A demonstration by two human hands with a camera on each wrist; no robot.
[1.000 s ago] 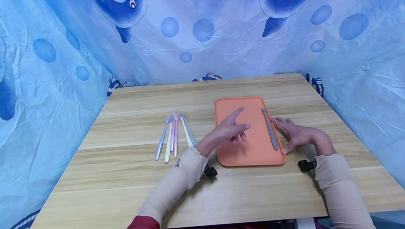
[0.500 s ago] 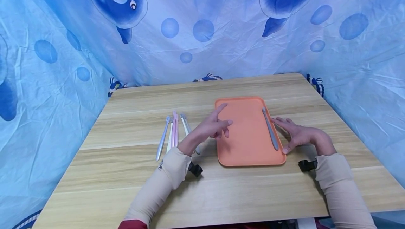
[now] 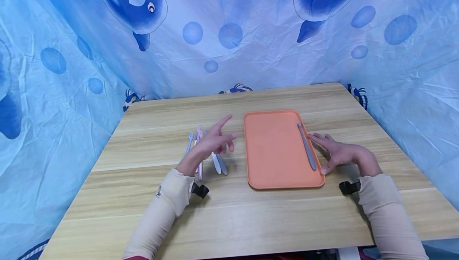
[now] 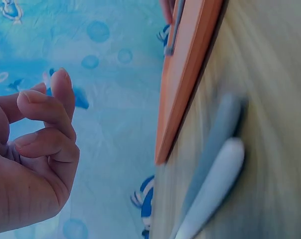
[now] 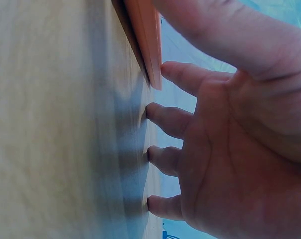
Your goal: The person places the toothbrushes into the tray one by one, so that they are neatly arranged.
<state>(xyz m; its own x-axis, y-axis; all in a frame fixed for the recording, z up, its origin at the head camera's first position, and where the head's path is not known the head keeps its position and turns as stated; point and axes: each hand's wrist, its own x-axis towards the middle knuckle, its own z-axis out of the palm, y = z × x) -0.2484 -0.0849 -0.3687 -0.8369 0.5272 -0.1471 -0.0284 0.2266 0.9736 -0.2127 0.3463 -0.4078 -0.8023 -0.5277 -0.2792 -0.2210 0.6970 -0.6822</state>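
In the head view my left hand [image 3: 214,141] hovers over a group of toothbrushes on the table and holds nothing. Its index finger and thumb reach out while the other fingers bend loosely. Several toothbrushes are partly hidden under it: a blue one [image 3: 190,137] to the left, pink ones [image 3: 199,172], and a white handle [image 3: 216,164] beside a grey handle [image 3: 223,166]. An orange tray [image 3: 272,148] lies to the right, with one grey toothbrush [image 3: 306,146] along its right side. My right hand [image 3: 338,154] touches the tray's right edge with thumb and index finger, other fingertips at the tabletop.
The wooden table [image 3: 251,220] runs out to a blue curtain [image 3: 229,68] printed with dolphins at the back and sides. A black wrist strap mount [image 3: 200,190] sits under the left wrist, another mount [image 3: 348,188] by the right.
My left hand has moved left from above the tray to above the toothbrushes, covering some of them. The right hand stays at the tray's edge.
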